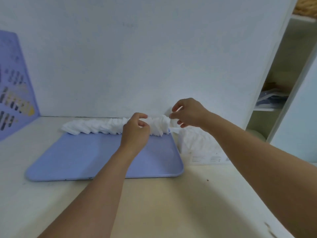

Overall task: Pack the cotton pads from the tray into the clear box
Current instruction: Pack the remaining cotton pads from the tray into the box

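A long row of white cotton pads (96, 127) lies along the far edge of the blue tray (82, 157). My left hand (135, 133) rests over the row near its right end, fingers curled onto the pads. My right hand (187, 113) pinches the right end of the same row (161, 124), just beyond the tray's far right corner. The clear box (199, 148) stands to the right of the tray, under my right forearm, with white pads inside.
A white wall rises right behind the tray. A purple panel (13, 86) leans at the far left. A white shelf unit (277, 93) with stored items stands at the right. The beige tabletop (163, 203) stretches toward me.
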The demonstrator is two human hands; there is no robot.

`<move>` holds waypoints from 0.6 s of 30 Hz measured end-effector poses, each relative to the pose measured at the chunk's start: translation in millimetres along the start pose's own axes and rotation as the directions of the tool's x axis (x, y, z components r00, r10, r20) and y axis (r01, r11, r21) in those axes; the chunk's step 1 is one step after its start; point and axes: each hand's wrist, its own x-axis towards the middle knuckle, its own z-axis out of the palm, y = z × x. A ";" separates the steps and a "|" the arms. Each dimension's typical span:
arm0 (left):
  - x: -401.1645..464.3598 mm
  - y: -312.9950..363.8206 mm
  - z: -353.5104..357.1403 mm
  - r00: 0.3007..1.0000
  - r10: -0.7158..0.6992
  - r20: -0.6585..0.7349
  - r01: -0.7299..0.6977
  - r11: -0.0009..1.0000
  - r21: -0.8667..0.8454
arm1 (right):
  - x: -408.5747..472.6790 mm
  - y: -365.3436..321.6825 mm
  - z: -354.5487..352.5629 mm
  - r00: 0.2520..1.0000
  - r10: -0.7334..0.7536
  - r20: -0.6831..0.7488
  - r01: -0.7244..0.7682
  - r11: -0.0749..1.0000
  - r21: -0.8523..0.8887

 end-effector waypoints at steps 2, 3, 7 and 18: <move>7.9 -17.7 -20.1 0.999 -0.003 -0.032 0.006 0.994 0.105 | 20.3 -7.1 21.6 0.993 -0.048 0.112 0.069 0.979 -0.190; 9.0 -26.1 -25.5 1.000 -0.008 -0.011 0.010 0.990 0.142 | 29.4 -9.2 29.8 0.983 -0.068 0.173 0.119 0.946 -0.303; 10.5 -43.5 -21.8 0.998 0.013 0.059 -0.025 0.981 0.193 | 58.2 -10.3 40.1 0.979 -0.143 0.144 0.199 0.813 -0.547; 16.4 -48.6 1.0 0.983 0.062 0.171 -0.116 0.938 0.326 | 77.5 -13.2 38.9 0.903 0.278 0.327 -0.005 0.768 -0.640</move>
